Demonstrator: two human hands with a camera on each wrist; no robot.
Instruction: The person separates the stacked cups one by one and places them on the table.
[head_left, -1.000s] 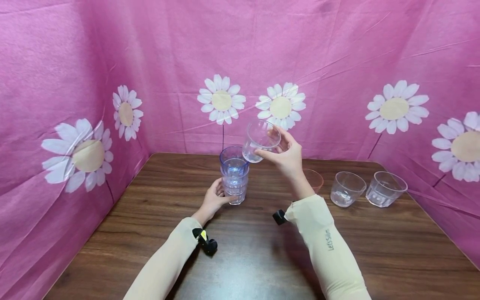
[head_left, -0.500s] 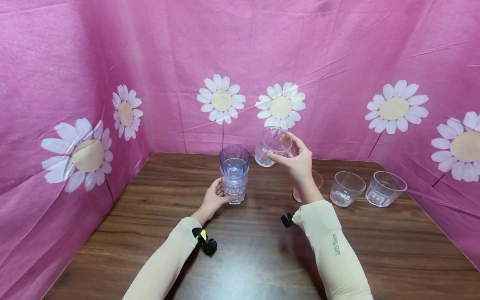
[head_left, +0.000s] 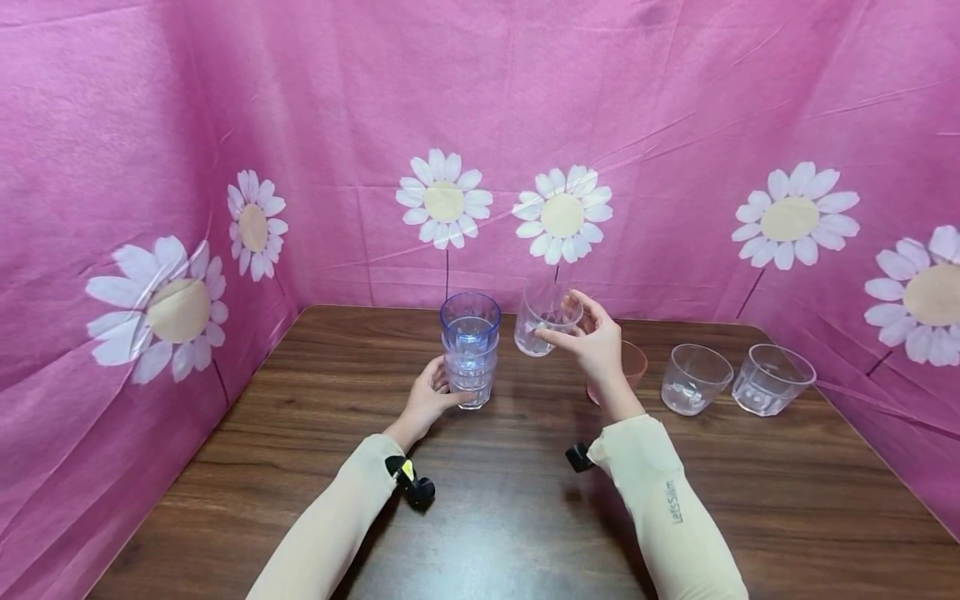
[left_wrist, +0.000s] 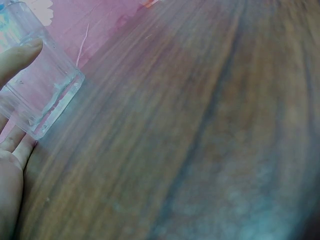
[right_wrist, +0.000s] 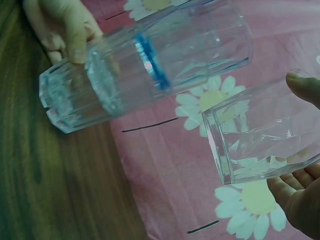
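Note:
A stack of nested clear plastic cups [head_left: 471, 354], the top one blue-rimmed, stands upright on the wooden table. My left hand [head_left: 424, 407] holds the lowest cup, thumb on the near side and fingers behind it; the left wrist view shows the same thumb [left_wrist: 22, 59] against the clear wall. To the right of the stack and apart from it, my right hand [head_left: 596, 348] grips a single clear cup [head_left: 538, 327] by its side. In the right wrist view this cup [right_wrist: 260, 137] is off the table, its base facing the stack [right_wrist: 145, 65].
A reddish clear cup [head_left: 635, 365] stands behind my right wrist, partly hidden by it. Farther right are two clear cups [head_left: 695, 379], [head_left: 772, 379] side by side. The wooden table [head_left: 480, 525] ends at a pink curtain [head_left: 345, 100] with daisies.
My right hand has carried the clear cup to the right, away from above the stack, then lowered it towards the table. My left hand and the stack have stayed in place.

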